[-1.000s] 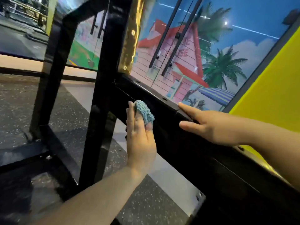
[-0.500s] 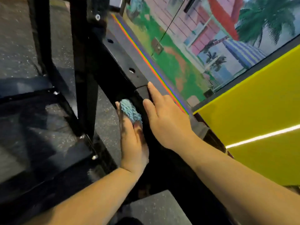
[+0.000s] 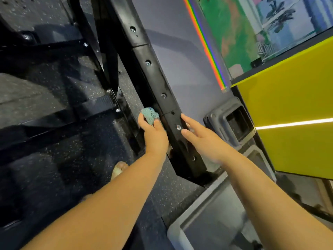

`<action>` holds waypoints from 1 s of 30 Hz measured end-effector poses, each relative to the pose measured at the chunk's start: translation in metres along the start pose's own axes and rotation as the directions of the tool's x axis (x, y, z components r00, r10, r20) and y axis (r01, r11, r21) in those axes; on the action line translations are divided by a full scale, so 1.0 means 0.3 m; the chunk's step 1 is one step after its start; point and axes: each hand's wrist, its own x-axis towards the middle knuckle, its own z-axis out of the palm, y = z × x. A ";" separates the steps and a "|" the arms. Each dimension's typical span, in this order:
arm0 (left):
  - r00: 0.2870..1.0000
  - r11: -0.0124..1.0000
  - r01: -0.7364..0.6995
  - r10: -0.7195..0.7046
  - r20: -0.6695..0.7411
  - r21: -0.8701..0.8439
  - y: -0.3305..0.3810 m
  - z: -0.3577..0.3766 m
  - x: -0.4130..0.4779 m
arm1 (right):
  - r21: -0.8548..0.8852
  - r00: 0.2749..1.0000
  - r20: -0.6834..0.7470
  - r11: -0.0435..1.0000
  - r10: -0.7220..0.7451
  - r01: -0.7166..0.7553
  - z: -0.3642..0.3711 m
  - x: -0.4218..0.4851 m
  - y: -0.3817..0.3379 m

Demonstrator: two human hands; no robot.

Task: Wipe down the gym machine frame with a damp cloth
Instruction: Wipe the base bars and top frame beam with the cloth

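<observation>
Your left hand (image 3: 155, 135) bunches the damp cloth (image 3: 149, 115) under curled fingertips against the side of the frame (image 3: 155, 76) to scrub, while your right hand (image 3: 203, 141), fingers straight and holding nothing, lies on top, likely bracing.

- The black frame beam (image 3: 156, 82) runs diagonally; speckled floor (image 3: 86, 159) to its left is open up to the low cross bars (image 3: 54, 116).
- Right of it, a smooth grey strip (image 3: 180, 60) is free until the grey moulded box (image 3: 232, 123) and yellow panel (image 3: 288, 109).
- Space under the beam seems tight; shadow hides it.
</observation>
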 end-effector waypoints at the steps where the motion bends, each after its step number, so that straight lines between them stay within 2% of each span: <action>1: 1.000 1.000 -0.022 0.022 0.008 0.015 0.000 -0.004 0.001 | 0.048 0.999 0.001 0.998 0.035 -0.035 0.007 -0.044 0.042; 5: 0.982 0.997 -0.077 0.073 0.175 0.015 -0.043 -0.005 -0.042 | 0.125 0.996 -0.019 0.988 0.089 -0.086 0.074 -0.130 0.200; 10: 0.968 0.998 -0.034 0.021 0.248 0.049 -0.220 0.001 -0.245 | 0.024 0.953 -0.289 0.995 0.095 -0.092 0.140 -0.120 0.194; 12: 0.964 0.999 0.023 -0.030 0.266 0.029 -0.298 0.012 -0.320 | -0.046 0.940 -0.336 0.995 0.064 -0.084 0.153 -0.142 0.172; 15: 0.969 0.991 0.132 -0.125 0.214 -0.018 -0.354 0.047 -0.339 | -0.146 0.942 -0.335 0.987 0.007 -0.059 0.157 -0.160 0.159; 18: 0.962 0.947 0.270 -0.260 0.083 -0.172 -0.382 0.101 -0.256 | -0.146 0.922 -0.386 0.988 -0.019 -0.041 0.163 -0.157 0.160; 20: 0.942 0.886 0.335 -0.327 0.081 -0.319 -0.414 0.129 -0.225 | -0.185 0.901 -0.425 0.983 -0.084 0.004 0.168 -0.150 0.164; 22: 0.954 0.866 0.301 -0.278 0.116 -0.400 -0.424 0.159 -0.254 | -0.246 0.883 -0.452 0.969 -0.129 0.016 0.172 -0.138 0.174; 30: 0.992 0.886 0.126 -0.115 0.052 -0.446 -0.409 0.164 -0.357 | -0.268 0.893 -0.426 0.963 -0.148 0.032 0.178 -0.145 0.198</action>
